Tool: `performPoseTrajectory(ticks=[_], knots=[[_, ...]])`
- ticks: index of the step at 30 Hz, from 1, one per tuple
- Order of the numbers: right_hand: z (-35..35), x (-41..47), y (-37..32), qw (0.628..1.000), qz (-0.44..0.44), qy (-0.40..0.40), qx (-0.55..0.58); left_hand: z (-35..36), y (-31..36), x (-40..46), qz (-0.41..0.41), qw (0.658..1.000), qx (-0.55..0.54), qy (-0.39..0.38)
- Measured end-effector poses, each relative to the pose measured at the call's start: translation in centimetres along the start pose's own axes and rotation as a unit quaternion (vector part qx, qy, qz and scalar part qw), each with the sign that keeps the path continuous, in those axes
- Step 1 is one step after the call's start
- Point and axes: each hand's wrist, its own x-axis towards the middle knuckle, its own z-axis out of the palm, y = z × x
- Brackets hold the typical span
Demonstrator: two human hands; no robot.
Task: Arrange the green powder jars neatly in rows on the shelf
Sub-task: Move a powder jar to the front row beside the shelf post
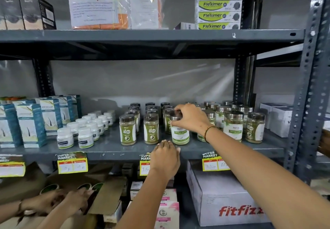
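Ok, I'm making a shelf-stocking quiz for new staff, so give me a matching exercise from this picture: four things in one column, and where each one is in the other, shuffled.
Things:
1. right hand
2. left hand
3. Fleximer boxes
4. fitfizz carton

Places:
A. stacked on the top shelf
B. gripping the lid of a steel-lidded green powder jar
C. below the jar shelf, at right
D. at the front edge of the jar shelf

Pairs: 1-B, 2-D, 3-A, 4-C
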Motion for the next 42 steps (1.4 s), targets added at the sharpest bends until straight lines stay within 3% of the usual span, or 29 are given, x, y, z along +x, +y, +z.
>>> performPoseTrajectory(ticks=[7, 13, 22, 26, 33, 42], knots=[[-4.7, -2.7, 1.0, 0.999, 0.013, 0.031, 0.032, -0.8, -0.2, -0.2, 0.011, 1.0, 0.009, -0.027], [-9.6, -5.8, 5.5, 0.994, 0.096, 0.039, 0.042, -0.8, -0.3, -0.3, 0.009, 1.0, -0.002, -0.024], [-15.8, -7.7, 13.7, 0.971, 0.214, -0.009, -0.11, -0.3, -0.5, -0.3, 0.01, 1.0, -0.01, 0.007], [-16.6, -7.5, 16.5, 0.955, 0.244, -0.023, -0.164, 0.0, -0.3, -0.3, 0.004, 1.0, -0.012, 0.014], [-15.7, -6.7, 19.2, 0.942, 0.288, -0.07, -0.157, 0.3, -0.1, -0.4, -0.004, 1.0, -0.002, 0.03], [-14.2, -5.3, 20.6, 0.94, 0.285, -0.096, -0.162, 0.1, 0.2, -0.7, -0.009, 0.999, 0.013, 0.032]])
